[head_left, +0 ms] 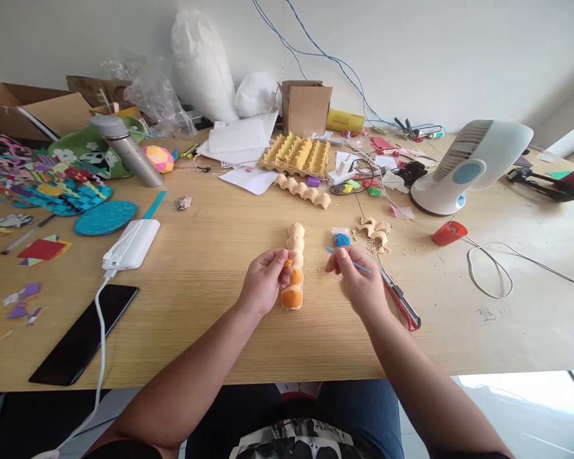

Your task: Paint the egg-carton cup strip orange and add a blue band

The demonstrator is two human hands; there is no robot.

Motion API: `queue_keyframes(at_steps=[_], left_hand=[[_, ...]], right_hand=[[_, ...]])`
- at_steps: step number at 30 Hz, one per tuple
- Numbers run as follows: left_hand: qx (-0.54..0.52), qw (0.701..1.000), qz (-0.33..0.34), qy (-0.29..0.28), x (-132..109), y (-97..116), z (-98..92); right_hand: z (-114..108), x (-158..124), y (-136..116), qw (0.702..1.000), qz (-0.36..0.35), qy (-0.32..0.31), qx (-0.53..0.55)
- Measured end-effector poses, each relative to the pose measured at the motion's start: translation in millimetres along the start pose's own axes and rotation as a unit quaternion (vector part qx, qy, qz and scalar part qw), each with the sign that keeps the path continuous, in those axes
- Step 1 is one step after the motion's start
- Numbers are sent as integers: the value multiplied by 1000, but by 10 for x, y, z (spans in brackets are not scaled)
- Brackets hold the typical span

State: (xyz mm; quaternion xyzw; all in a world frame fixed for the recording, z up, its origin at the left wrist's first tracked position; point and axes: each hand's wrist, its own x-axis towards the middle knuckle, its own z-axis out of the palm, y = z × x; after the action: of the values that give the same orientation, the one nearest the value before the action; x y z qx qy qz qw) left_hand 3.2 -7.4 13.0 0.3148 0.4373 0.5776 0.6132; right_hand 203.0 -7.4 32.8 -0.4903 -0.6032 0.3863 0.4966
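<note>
Strip point(295, 234) of egg-carton cups lies on the table point(210, 268) right in front of me, running away from my chest. Its two nearest cups are filled with orange clay point(292, 297); the far cups are bare.

My left hand point(263, 282) rests against the strip's left side, thumb and fingers pinched shut on an orange bit point(288, 262) held just over the middle cups. My right hand point(360, 280) is off to the right, clear of the strip, with its fingertips closed on a thin blue stick point(362, 266) that points right. The two hands are apart, with the strip between them.

Just beyond my right hand lies a small bag point(341, 238) of blue clay, and beside that a heap of carton scraps point(375, 231). A red-handled knife point(402, 303) lies close to my right wrist. Further right are a red cup point(448, 233), a loop of white cable point(492, 271) and a white fan point(469, 164).

To my left lie a power bank point(131, 244) and a dark phone point(83, 341), with coloured paper craft point(62, 191) and a metal bottle point(127, 150) beyond.

The table is pale wood, crowded along its far edge: a yellow egg tray point(296, 154), a second carton strip point(303, 189), a cardboard box point(305, 105) and white bags point(203, 64). Behind it stands a plain white wall point(459, 51) with blue wires point(325, 57) hanging down it.
</note>
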Motion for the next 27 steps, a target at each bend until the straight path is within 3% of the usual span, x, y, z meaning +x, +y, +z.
queue_keyframes(at_steps=[3,6,9,13,16,19,22,27], left_hand=[[25,999,34,-14,-24,-21,-7],[80,993,71,-43,-51,-48,-16],[150,979,120,-71,-74,-73,-26],[168,974,135,-75,-96,-78,-45],[176,968,138,-112,-95,-65,-62],[256,934,214,-128,-79,-66,-70],[300,909,263,-124,-70,-75,-63],[306,907,271,-103,-88,-49,-56]], right_hand=[[237,-62,54,998,-55,-2,18],[369,-71,175,990,-105,-91,-29],[396,-70,236,983,-128,-121,-59],[377,-76,224,987,-102,-121,-31],[365,-59,230,993,-50,-106,26],[359,-36,263,994,-14,-83,71],[354,-32,288,991,2,-88,96],[337,-52,262,989,-7,-117,87]])
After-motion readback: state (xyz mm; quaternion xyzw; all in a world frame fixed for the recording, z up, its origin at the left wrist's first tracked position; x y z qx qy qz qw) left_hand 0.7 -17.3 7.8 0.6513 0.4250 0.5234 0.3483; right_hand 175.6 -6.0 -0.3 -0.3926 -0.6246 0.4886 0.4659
